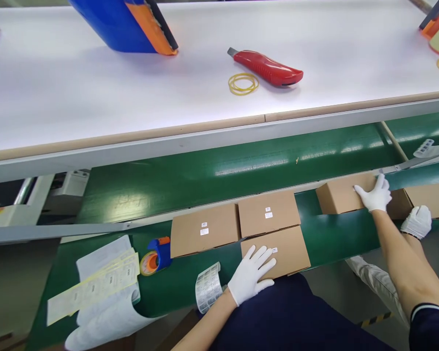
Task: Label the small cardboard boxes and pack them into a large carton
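Note:
My left hand [251, 274], in a white glove, lies flat with spread fingers on the lid of a closed cardboard box [290, 248] at the near edge of the belt. Far to the right, my right hand [376, 195], also gloved, grips the right end of another cardboard box [342, 195], its fingers partly hidden behind the box. Two more cardboard boxes, a left one [205, 231] and a right one [272, 207], sit side by side behind my left hand, with small white labels on top.
A co-worker's gloved hand [417, 222] is at a box [429, 199] on the right. Tape in a blue dispenser [163, 253], a label roll [208, 287] and printed sheets [106, 282] lie leftward. The white shelf [190, 92] holds a red utility knife [267, 67] and rubber bands [243, 84].

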`<control>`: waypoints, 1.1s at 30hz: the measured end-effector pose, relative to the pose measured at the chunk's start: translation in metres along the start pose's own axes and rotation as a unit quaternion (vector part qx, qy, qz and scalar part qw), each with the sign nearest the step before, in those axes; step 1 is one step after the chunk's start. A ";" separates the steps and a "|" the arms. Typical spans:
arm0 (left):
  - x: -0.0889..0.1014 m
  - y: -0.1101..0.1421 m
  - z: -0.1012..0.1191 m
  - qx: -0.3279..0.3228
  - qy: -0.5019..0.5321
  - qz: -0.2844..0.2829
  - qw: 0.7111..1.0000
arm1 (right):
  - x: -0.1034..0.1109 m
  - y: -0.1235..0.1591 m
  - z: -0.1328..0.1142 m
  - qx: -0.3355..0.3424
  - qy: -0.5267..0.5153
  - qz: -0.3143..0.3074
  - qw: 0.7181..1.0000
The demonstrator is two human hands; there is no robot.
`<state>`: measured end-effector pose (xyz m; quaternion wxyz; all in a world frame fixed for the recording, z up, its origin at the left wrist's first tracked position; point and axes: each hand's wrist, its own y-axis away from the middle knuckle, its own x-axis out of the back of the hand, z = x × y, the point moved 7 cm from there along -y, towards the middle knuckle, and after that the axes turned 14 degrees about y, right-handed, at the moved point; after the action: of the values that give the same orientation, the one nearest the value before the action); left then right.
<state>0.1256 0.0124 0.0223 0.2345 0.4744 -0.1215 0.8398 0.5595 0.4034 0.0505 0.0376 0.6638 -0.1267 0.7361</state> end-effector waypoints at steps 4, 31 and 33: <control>0.000 -0.001 0.000 0.004 -0.016 0.004 1.000 | 0.005 0.065 -0.060 0.018 -0.039 0.038 0.998; -0.002 0.000 -0.006 -0.018 -0.047 0.017 0.999 | 0.021 0.111 -0.133 0.228 -0.327 -0.227 0.889; -0.003 0.001 -0.007 -0.019 -0.054 0.015 0.998 | 0.022 0.111 -0.134 0.230 -0.328 -0.228 0.887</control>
<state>0.1217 0.0139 0.0164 0.2244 0.5124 -0.1570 0.8139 0.4023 0.3258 0.0450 0.0071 0.8683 0.1960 0.4556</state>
